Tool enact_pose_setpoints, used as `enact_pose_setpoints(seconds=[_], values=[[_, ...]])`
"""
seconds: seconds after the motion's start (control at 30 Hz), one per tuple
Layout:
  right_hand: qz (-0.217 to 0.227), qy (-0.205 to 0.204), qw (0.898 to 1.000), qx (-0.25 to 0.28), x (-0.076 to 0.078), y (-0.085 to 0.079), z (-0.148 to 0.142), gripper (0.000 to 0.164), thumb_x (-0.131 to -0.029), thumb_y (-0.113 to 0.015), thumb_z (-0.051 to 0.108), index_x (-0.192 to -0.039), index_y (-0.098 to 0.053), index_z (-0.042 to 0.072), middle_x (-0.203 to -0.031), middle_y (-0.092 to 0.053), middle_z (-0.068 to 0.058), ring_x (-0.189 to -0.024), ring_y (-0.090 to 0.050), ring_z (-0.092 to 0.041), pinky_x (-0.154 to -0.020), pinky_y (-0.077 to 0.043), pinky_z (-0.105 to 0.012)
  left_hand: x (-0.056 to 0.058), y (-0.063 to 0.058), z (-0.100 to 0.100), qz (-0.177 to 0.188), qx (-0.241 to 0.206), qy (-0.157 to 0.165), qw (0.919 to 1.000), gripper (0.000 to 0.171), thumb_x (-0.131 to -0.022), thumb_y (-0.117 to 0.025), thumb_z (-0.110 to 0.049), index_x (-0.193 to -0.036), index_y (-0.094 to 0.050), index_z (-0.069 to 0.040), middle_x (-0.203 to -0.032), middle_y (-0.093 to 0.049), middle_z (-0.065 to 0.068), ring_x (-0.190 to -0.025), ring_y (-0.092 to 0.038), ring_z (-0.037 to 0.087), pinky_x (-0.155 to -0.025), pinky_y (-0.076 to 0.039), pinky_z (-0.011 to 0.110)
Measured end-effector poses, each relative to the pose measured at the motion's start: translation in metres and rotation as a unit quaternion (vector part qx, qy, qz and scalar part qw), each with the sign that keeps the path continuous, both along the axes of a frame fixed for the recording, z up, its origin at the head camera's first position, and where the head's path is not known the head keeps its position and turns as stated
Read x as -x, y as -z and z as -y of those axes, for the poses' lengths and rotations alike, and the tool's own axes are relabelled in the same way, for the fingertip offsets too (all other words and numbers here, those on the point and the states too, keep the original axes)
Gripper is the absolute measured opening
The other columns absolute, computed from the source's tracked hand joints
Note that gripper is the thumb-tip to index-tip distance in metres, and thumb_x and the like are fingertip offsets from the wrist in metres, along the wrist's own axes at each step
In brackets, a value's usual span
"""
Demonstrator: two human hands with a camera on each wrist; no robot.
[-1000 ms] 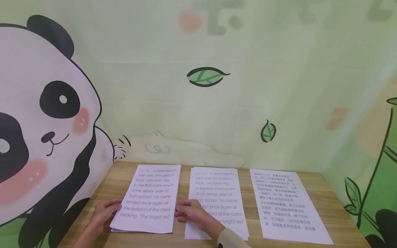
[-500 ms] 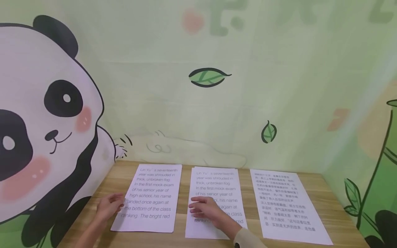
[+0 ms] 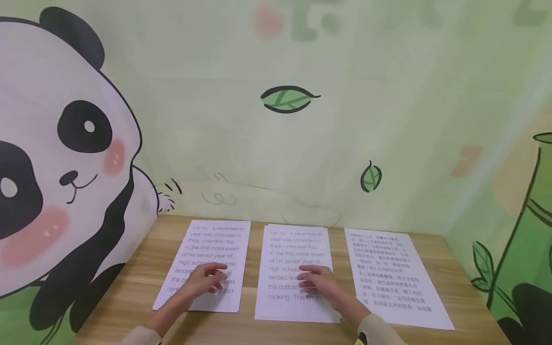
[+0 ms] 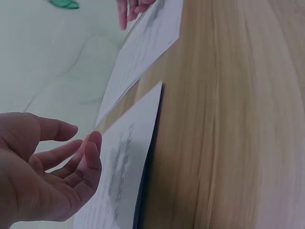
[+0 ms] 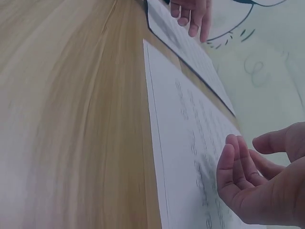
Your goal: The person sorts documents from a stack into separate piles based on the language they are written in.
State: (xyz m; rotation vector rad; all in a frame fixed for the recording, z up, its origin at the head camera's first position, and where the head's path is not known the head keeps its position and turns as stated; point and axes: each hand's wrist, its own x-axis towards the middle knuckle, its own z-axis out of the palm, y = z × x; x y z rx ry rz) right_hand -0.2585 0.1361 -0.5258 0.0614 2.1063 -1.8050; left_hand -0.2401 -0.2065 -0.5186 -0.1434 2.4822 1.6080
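Three stacks or sheets of printed paper lie side by side on a wooden table. Over the left paper stack (image 3: 215, 239), printed in English, hovers my left hand (image 3: 203, 283), its fingers loosely bent and holding nothing. My right hand (image 3: 321, 285) is above the right part of the middle paper stack (image 3: 280, 306), which bears the same English text. Its fingers are relaxed too, with nothing between them. Both wrist views show the left hand (image 4: 57, 176) and the right hand (image 5: 262, 181) apart from the paper. Farther right lies paper with Chinese text (image 3: 396, 278), untouched.
The wooden tabletop (image 3: 138, 268) shows between and around the papers. Behind it hangs a pale green backdrop (image 3: 207, 120) with a printed panda (image 3: 99, 191), leaves and bamboo. Narrow strips of table separate the papers.
My hands have left the side edges of the left paper stack. The left hand has moved right over that stack; the right hand has moved right over the middle one.
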Motion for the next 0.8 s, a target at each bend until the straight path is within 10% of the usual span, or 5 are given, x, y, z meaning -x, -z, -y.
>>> enact_pose_setpoints(seconds=[0.4,0.8], values=[[0.019,0.038,0.999,-0.019,0.004,0.007,-0.035,0.044,-0.101,-0.057,0.011,-0.139,-0.053,-0.008,-0.112,-0.071,-0.018,-0.086,-0.070,-0.015,-0.078,-0.059,-0.028,0.010,0.021,-0.044,0.007,-0.015,0.092,0.9956,0.041,-0.094,-0.068,-0.013,-0.129,-0.062,0.008,-0.103,-0.071,0.016,-0.073,-0.068,0.015,-0.064,-0.054,0.026],[0.033,0.067,0.993,-0.092,0.000,0.002,-0.068,0.056,-0.098,-0.059,0.013,-0.147,-0.044,-0.008,-0.110,-0.070,-0.015,-0.089,-0.069,-0.017,-0.083,-0.061,-0.032,0.016,0.019,-0.071,0.028,0.024,0.105,0.9938,0.048,-0.091,-0.065,-0.010,-0.135,-0.057,0.010,-0.102,-0.068,0.012,-0.074,-0.069,0.018,-0.067,-0.059,0.031]])
